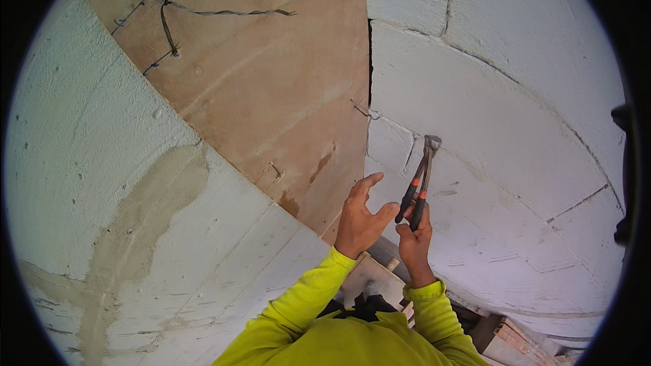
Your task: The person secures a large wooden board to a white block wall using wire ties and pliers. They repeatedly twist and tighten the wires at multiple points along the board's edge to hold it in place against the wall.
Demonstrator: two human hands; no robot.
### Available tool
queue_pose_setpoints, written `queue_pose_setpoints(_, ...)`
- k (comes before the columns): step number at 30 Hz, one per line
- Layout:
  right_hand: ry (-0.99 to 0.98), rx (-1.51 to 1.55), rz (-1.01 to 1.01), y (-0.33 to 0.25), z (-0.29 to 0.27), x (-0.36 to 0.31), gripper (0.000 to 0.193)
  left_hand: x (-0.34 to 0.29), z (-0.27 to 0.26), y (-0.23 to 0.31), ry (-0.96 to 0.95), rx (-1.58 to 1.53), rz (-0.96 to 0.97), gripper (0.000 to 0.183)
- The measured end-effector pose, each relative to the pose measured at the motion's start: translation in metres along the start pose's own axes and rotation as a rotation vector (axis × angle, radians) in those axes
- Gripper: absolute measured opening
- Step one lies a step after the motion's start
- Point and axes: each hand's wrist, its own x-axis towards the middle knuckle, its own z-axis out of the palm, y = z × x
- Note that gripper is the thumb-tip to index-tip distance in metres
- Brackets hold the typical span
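Note:
In my right hand (pixel 416 240) is a pair of pincers (pixel 422 175) with black and orange grips, its metal jaws pointing up and away from me. The fingers wrap round the lower grips, and the jaws stand in front of the white block wall (pixel 488 102). Just left of the grips, my left hand (pixel 364 218) is raised with thumb and fingers apart, holding nothing. Beyond it stands a brown plywood panel (pixel 271 88). A short wire (pixel 363 110) sticks out near the panel's right edge, and another wire stub (pixel 275 169) pokes from its lower part.
Twisted dark wires (pixel 224 12) hang on the upper panel. To the left stands another white wall (pixel 74 156) with a grey mortar patch (pixel 146 213). Below me are boards (pixel 373 278), and a stack of reddish-brown pieces (pixel 522 342) lies at the lower right.

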Motion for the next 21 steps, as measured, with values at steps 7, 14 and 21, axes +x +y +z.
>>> queue_pose_setpoints(7, -0.505, -0.214, -0.248, -0.061, -0.024, 0.005, 0.031, 0.004, -0.004, 0.03, 0.127, -0.704, 0.036, 0.009)
queue_pose_setpoints(14, -0.323, 0.056, 0.009, -0.06, 0.033, 0.128, 0.033, 0.048, -0.029, 0.027, 0.332, -0.194, 0.192, 0.008)
queue_pose_setpoints(21, -0.158, -0.012, -0.239, -0.038, 0.05, 0.153, 0.021, 0.083, -0.004, 0.021, 0.547, 0.031, 0.278, 0.014)
